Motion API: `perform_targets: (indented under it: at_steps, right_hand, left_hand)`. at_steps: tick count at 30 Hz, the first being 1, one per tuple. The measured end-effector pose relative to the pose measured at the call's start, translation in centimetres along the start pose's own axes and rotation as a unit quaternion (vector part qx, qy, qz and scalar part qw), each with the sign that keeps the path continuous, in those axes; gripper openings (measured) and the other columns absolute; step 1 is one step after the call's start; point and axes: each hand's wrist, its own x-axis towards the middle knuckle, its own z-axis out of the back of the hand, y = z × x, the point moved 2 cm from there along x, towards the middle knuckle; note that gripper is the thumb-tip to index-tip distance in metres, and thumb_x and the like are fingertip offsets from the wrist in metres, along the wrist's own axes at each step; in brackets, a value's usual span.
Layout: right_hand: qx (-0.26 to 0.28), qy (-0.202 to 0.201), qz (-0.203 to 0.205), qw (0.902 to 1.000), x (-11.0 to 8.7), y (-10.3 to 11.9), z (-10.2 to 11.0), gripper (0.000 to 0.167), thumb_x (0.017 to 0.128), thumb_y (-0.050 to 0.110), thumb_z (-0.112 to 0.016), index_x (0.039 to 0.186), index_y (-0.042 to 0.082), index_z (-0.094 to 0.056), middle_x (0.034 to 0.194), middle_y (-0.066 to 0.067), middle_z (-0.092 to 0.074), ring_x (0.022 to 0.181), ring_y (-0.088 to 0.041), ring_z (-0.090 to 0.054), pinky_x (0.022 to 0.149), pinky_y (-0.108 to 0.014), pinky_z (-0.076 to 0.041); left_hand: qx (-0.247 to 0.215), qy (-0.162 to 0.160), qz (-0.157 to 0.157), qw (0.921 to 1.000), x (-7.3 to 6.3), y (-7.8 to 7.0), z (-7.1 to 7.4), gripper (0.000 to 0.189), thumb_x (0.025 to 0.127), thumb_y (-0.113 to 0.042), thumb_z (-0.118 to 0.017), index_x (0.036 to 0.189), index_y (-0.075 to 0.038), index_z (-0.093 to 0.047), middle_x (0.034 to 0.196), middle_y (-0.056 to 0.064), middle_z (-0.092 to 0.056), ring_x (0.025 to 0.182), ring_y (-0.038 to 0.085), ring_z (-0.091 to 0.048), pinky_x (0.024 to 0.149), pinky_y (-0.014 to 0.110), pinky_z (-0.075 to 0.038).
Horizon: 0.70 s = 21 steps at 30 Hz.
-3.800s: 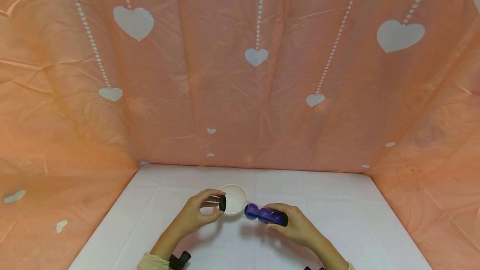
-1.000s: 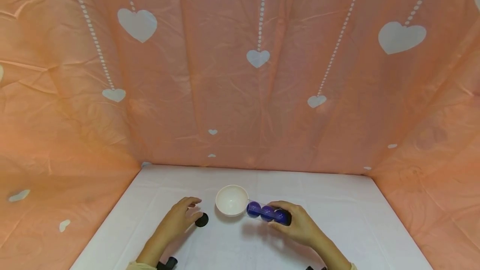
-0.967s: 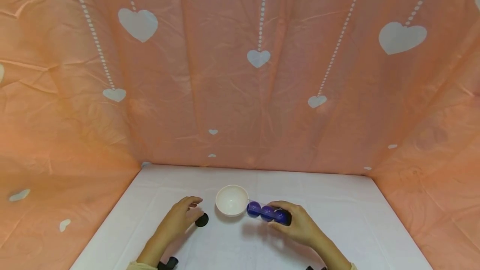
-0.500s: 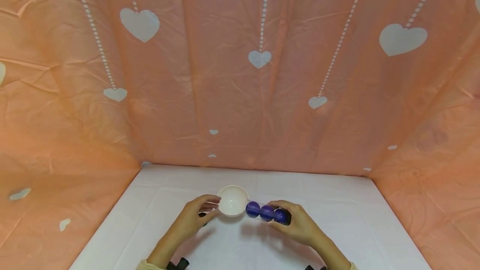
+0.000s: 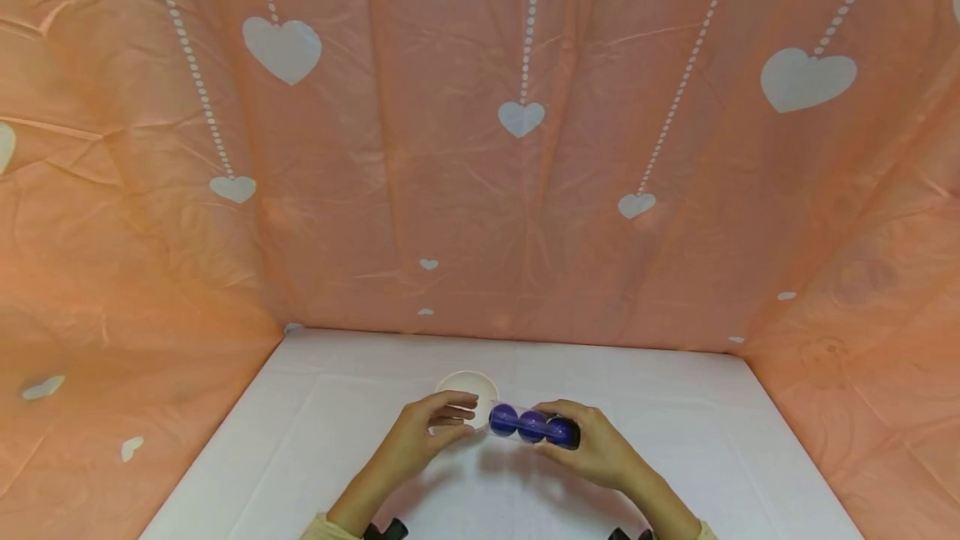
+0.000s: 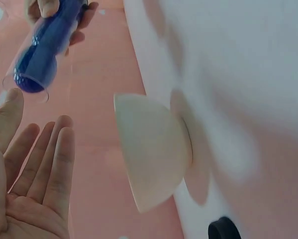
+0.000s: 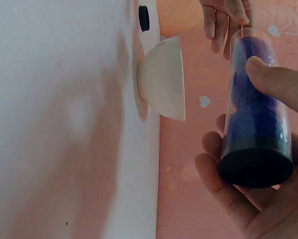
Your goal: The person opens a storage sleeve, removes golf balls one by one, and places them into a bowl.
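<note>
- Beige sleeves (image 5: 326, 528) and small black wrist devices (image 5: 393, 529) show nearest, on both arms.
- The right hand (image 5: 592, 448), raised above the counter, grips a clear, cylindrical plastic tube with a black base (image 5: 534, 425), fingers and thumb wrapped round it.
- Three shiny blue-purple balls (image 5: 503, 420) sit in a row inside the tube, whose clear mouth points left.
- The left hand (image 5: 423, 440) is raised facing that mouth, fingers extended and thumb held apart; its thumb tip is just beside the tube, and whether they touch I cannot tell.
- A small, round black cap (image 7: 144, 18) is on the counter left of the bowl.
- A white, round bowl (image 7: 163, 79) stands upright near the counter's back edge, slightly left of its middle, below the tube.
- The white-covered counter (image 5: 637, 377) ends at an orange-pink sheet printed with white hearts (image 5: 450, 190).
</note>
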Motion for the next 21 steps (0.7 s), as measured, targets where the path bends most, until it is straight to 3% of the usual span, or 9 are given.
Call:
perform_targets:
  at_steps: [11,17,21]
  right_hand:
    - [-0.006,0.013,0.016,0.9998,0.3,0.3,0.3,0.038,0.093,0.022,-0.087,0.128,0.019,-0.074,0.115,0.003,-0.077,0.098,-0.007,-0.070,0.084,-0.029,-0.063]
    - [-0.025,0.014,0.015,0.9995,0.4,0.3,0.4,0.037,0.094,0.025,-0.087,0.128,0.020,-0.074,0.116,0.004,-0.077,0.101,-0.007,-0.070,0.087,-0.031,-0.063]
    - [-0.034,0.018,0.008,0.9992,0.4,0.3,0.5,0.037,0.093,0.027,-0.087,0.128,0.020,-0.075,0.118,0.004,-0.077,0.102,-0.007,-0.069,0.089,-0.032,-0.063]
  left_hand:
    - [-0.010,0.006,0.027,0.9996,0.3,-0.1,-1.1,0.046,0.097,-0.016,-0.081,0.139,-0.003,-0.068,0.130,0.012,-0.074,0.110,0.026,-0.077,0.096,0.029,-0.064]
    - [0.003,0.000,0.014,0.9999,0.4,-0.3,-1.2,0.040,0.097,-0.020,-0.082,0.134,-0.008,-0.072,0.124,0.008,-0.077,0.107,0.024,-0.077,0.096,0.031,-0.064]
    - [0.003,0.001,0.010,0.9999,0.5,-0.1,-1.4,0.043,0.097,-0.018,-0.081,0.136,-0.003,-0.070,0.125,0.012,-0.076,0.107,0.025,-0.077,0.096,0.031,-0.064]
